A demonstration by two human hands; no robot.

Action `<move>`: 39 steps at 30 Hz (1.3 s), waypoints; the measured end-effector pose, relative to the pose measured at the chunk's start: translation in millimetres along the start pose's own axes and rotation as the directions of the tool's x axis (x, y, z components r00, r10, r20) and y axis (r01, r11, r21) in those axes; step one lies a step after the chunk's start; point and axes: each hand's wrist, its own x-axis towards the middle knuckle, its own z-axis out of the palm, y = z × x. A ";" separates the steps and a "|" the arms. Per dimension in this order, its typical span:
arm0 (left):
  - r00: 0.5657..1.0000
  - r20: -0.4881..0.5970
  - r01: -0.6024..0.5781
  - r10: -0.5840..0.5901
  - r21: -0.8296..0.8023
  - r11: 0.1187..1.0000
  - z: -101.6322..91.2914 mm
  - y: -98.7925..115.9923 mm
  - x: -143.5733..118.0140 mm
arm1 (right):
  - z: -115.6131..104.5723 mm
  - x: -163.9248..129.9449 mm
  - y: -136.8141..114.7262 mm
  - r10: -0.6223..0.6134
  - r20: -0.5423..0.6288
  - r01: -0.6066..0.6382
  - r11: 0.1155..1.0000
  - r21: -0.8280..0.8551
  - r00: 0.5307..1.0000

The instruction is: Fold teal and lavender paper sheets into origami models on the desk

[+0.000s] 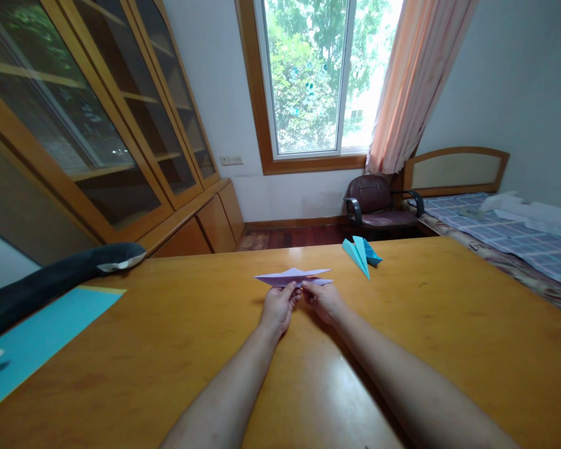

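Observation:
Just above the wooden table (206, 337), a folded lavender sheet of paper (292, 274) is held between both hands, long and narrow with pointed ends. It has the look of a paper plane, seen nearly edge-on. My left hand (279, 305) pinches its near edge, thumb on top. Beside it, my right hand (325, 300) grips the same edge a little to the right, fingers curled. The underside of the paper and some fingertips are hidden. To the right, near the far edge, lie a light teal paper plane (358, 252) and a darker blue folded paper (372, 253).
At the left lies a turquoise sheet (56, 337) with a dark plush toy (75, 265) partly over it. Past the table stand a glass-door cabinet (168, 206), a maroon armchair (376, 199) and a bed (509, 218). A pink curtain (416, 75) hangs by the window.

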 end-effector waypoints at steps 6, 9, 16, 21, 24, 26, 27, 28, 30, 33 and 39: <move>1.000 -0.025 0.005 -0.005 0.014 1.000 -0.9 -1.8 -0.2 | -1.3 2.4 -1.5 -0.028 -0.062 0.030 0.999 0.022 0.998; 0.999 -0.034 0.000 0.001 0.025 1.000 -2.1 -1.9 1.1 | -2.3 3.5 -1.4 -0.040 -0.065 0.042 0.999 0.022 0.997; 0.999 -0.051 -0.015 0.017 0.025 1.000 -4.7 -0.4 3.7 | -6.9 7.7 -3.1 -0.063 -0.067 0.065 0.998 0.020 0.996; 0.997 -0.080 -0.013 0.013 -0.005 1.000 -9.1 0.2 7.7 | -11.0 10.3 -7.1 -0.053 -0.132 0.059 0.997 0.041 0.990; 0.996 -0.094 -0.014 0.012 -0.016 1.000 -11.0 0.3 9.4 | -13.2 11.2 -8.0 -0.053 -0.186 0.066 0.996 0.062 0.981; 0.994 -0.104 -0.012 0.010 -0.017 1.000 -12.5 1.1 10.8 | -14.6 11.9 -8.0 -0.061 -0.202 0.076 0.995 0.066 0.977; 0.994 -0.107 -0.013 0.011 -0.019 1.000 -13.5 1.8 11.8 | -15.3 12.4 -7.9 -0.068 -0.204 0.082 0.995 0.064 0.977; 0.994 -0.108 -0.017 0.014 -0.024 1.000 -14.7 3.0 13.1 | -16.0 13.0 -7.9 -0.075 -0.202 0.089 0.994 0.062 0.976; 0.994 -0.108 -0.036 0.031 -0.040 0.999 -18.1 6.3 16.5 | -17.6 14.3 -8.1 -0.088 -0.199 0.101 0.993 0.055 0.976; 0.990 -0.123 -0.071 0.064 -0.055 0.996 -24.9 13.4 22.4 | -20.5 16.0 -9.2 -0.084 -0.215 0.097 0.994 0.052 0.973; 0.983 -0.159 -0.106 0.093 -0.070 0.992 -33.7 25.3 27.6 | -25.3 18.2 -11.2 -0.086 -0.235 0.104 0.992 0.066 0.968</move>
